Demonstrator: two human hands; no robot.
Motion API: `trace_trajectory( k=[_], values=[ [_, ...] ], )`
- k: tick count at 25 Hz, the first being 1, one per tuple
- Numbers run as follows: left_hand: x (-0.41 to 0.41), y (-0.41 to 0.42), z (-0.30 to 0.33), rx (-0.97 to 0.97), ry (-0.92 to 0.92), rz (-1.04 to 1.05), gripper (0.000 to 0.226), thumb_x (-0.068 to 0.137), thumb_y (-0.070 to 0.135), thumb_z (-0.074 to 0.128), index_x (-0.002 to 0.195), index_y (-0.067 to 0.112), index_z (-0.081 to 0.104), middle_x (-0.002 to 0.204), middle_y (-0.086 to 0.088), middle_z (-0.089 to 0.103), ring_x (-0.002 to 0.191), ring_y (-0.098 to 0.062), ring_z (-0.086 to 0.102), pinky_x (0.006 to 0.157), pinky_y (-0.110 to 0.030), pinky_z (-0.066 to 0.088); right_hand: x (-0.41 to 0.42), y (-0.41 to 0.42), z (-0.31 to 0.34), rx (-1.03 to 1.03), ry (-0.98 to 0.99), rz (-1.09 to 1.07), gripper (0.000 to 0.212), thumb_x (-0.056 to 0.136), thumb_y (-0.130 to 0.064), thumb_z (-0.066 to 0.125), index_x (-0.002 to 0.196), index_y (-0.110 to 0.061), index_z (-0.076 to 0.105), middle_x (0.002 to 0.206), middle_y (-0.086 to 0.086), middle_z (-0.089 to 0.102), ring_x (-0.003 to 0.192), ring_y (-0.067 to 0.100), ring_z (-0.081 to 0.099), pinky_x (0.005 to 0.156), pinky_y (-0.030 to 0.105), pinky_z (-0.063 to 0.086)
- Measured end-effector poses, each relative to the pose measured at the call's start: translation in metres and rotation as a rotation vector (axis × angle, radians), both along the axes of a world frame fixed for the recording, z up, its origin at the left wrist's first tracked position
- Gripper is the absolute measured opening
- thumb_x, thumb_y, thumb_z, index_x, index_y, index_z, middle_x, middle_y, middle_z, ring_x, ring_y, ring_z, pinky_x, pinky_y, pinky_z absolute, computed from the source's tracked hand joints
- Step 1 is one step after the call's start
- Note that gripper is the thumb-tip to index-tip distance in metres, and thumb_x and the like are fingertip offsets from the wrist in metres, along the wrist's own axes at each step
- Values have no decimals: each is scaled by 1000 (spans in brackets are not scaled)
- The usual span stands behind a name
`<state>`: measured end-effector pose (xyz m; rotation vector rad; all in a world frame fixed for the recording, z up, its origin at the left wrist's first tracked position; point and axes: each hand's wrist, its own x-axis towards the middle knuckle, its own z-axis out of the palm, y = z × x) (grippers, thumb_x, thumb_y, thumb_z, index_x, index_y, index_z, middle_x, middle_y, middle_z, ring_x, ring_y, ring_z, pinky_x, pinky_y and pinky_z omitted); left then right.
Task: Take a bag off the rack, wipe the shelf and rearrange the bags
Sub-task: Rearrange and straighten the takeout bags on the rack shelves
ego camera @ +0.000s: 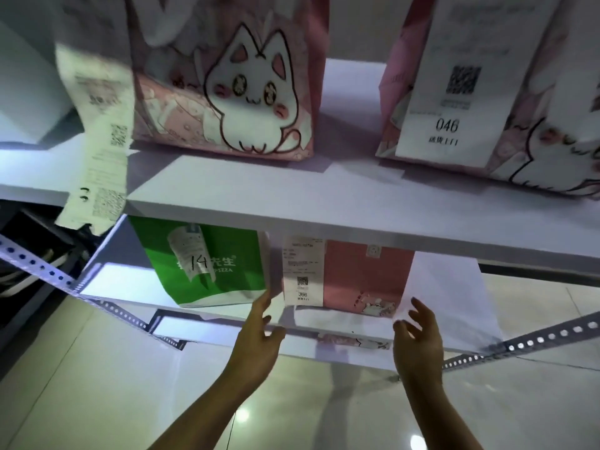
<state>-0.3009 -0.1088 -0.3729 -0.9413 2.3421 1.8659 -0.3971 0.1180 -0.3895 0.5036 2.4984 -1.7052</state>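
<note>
- Left hand point(256, 336): fingers straight, at left edge of pink bag point(360, 280) on lower shelf point(227, 326).
- Right hand point(418, 339): fingers spread, loose, gripping nothing, by bag's right side.
- Green bag point(207, 261) just left.

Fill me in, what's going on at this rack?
A person is reaching with both bare hands to the lower shelf of a rack of delivery bags. The left hand and right hand are open on either side of the pink bag with the receipt numbered 356, neither gripping it yet. A green pizza bag marked 14 stands beside it. Two pink cat-print bags sit on the shelf above.
</note>
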Motion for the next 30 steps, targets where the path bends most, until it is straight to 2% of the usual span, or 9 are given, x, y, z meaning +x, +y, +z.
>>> trace_trajectory(
  k=[4,8,11,16,19,22,25,27,30],
  values=[
    [37,12,40,-62,-12,-46,63,94,0,51,141,41,38,144,15,45,126,-6,47,94,-19,36,30,-4,45,-36,-39,18,43,97,-3,57,135,-23,54,126,3,61,105,22,61,91,40,53],
    [52,21,83,-119,48,-79,51,95,6,51,137,35,47,139,16,50,125,-5,47,99,-23,41,52,-15,88,-37,-26,117,29,97,-5,57,107,-31,64,114,-2,70,100,25,68,93,43,54],
    [68,24,125,-105,77,-88,42,96,5,48,124,34,57,127,19,59,108,3,55,86,-10,42,72,-24,131,-76,16,197,29,95,-3,59,96,-29,69,102,-1,74,95,23,70,90,44,57],
    [63,-2,209,-141,226,-110,31,98,4,49,115,25,63,114,21,63,109,6,55,78,-2,42,78,-67,205,-120,133,341,27,97,-6,57,93,-28,72,95,-5,75,92,17,72,88,46,59],
    [51,-30,261,-179,312,-62,27,99,7,50,116,25,61,111,23,59,106,5,54,83,-11,48,73,-97,253,-184,246,391,26,97,-5,57,97,-26,73,96,-7,74,93,16,71,85,40,60],
    [39,-59,292,-231,361,33,27,100,13,50,121,28,56,126,14,57,115,-8,54,96,-34,50,60,-121,295,-236,300,363,21,98,-8,58,103,-23,72,99,-10,74,95,10,70,86,30,57],
    [24,-88,308,-286,438,136,29,99,17,52,125,29,49,133,8,54,116,-11,53,94,-32,48,43,-139,329,-198,365,313,19,100,-15,58,115,-21,66,103,-14,69,97,6,65,84,21,53],
    [12,-108,312,-333,469,198,36,99,24,53,133,27,45,137,6,49,119,-13,50,98,-35,46,32,-151,347,-192,356,310,25,101,-17,58,125,-24,58,107,-20,62,97,7,62,80,17,49],
    [-7,-135,315,-360,423,237,52,100,27,50,148,25,32,149,0,38,129,-24,48,106,-50,46,18,-166,364,-169,259,327,49,102,-24,58,148,-27,43,134,-15,50,116,7,49,96,22,39]
  ],
)
